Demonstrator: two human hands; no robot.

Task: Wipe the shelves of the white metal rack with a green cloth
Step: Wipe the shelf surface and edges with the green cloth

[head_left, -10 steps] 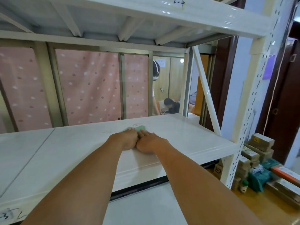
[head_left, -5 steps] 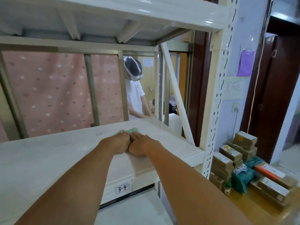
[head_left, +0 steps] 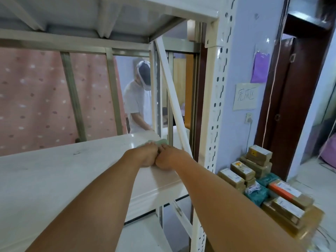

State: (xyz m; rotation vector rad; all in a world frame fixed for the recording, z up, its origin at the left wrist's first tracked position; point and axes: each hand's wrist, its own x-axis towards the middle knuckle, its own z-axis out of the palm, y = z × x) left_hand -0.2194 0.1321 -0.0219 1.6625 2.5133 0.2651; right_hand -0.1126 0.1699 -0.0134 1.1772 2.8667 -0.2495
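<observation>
Since a second ago, both hands have slid the cloth rightward along the shelf (head_left: 54,179), which lies at mid-height in the white rack (head_left: 212,110), to its right end. Left hand (head_left: 145,157) and right hand (head_left: 168,159) touch side by side, palms flat, pressing rather than gripping. Only a strip of the green cloth (head_left: 160,142) shows at twelve o'clock beyond the fingertips, near the slanting brace (head_left: 172,99); unwiped shelf stretches towards nine o'clock. At three o'clock, boxes (head_left: 254,171) sit stacked on the floor, contents unseen.

Head camera — close, looking down along the shelf (head_left: 54,179).
</observation>
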